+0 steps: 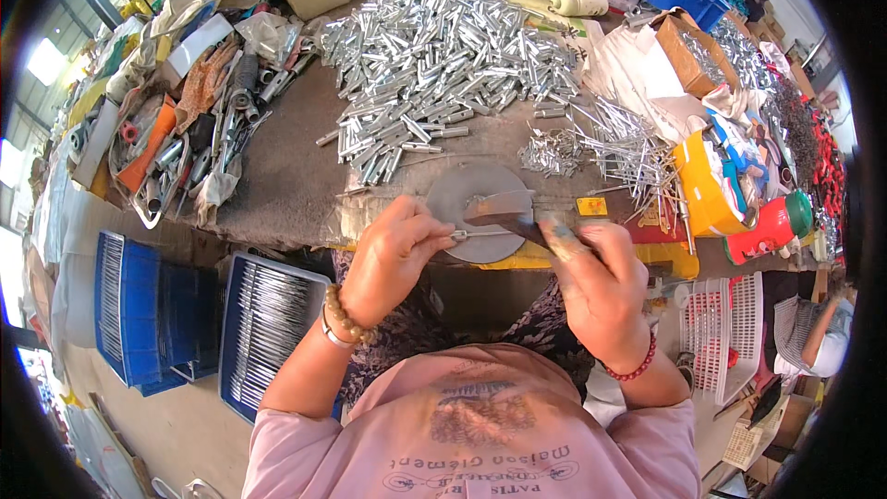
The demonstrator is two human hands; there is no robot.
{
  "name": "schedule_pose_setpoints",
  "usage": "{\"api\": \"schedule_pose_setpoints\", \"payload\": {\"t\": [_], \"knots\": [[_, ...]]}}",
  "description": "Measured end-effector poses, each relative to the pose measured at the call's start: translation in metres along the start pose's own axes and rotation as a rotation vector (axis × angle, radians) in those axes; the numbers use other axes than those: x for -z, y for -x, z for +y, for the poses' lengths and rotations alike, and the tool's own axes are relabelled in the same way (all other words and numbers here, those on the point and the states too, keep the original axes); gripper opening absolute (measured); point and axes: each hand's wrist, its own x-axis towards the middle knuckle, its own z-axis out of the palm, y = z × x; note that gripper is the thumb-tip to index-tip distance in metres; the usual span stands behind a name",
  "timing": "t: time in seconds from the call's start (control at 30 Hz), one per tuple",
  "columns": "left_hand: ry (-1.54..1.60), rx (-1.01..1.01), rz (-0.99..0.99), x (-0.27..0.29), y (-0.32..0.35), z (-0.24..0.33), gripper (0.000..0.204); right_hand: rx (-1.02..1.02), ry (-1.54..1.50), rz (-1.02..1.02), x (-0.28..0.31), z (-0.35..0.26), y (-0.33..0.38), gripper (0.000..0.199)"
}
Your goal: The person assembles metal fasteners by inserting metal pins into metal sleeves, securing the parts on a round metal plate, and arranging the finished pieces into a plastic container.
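Observation:
A round grey metal plate (480,176) lies at the near edge of the workbench, in front of me. My left hand (395,242) pinches a thin metal rod with a looped end (459,235), held low over the plate. Its rod part reaches right across the plate. In my right hand (601,282) is a dark metal tool with a broad, flat, blurred head (499,207). The fingers wrap round its grip, and the head is above the plate, just beyond the rod. Its exact kind cannot be made out.
Beyond the plate lies a large heap of silver metal tubes (443,60). Thin metal rods (633,152) and small metal parts (552,152) lie to the right, near a yellow container (707,187). Tools clutter the left. A blue crate (231,351) of metal rods stands lower left.

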Motion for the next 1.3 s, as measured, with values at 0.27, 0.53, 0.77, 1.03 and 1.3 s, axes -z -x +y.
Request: {"api": "schedule_pose_setpoints", "payload": {"t": [0.27,0.53,0.77,1.03,1.3], "knots": [[-0.012,0.0,-0.005,-0.002,0.0,-0.004,0.02,0.064,0.096,-0.146,-0.014,0.013,0.011,0.06],[-0.013,0.025,-0.012,0.0,0.0,-0.002,0.019,-0.168,-0.255,-0.293,-0.024,0.035,-0.016,0.049],[-0.056,0.011,0.019,-0.001,0.004,-0.004,0.02,0.008,0.087,-0.354,-0.031,0.007,-0.003,0.019],[-0.02,0.1,0.237,-0.018,0.029,0.017,0.046,-0.599,-0.559,-0.664,-0.033,-0.012,0.017,0.023],[0.93,0.696,0.161,-0.029,0.051,0.027,0.063,-0.841,-0.885,-0.716,-0.044,-0.028,0.024,0.027]]}}
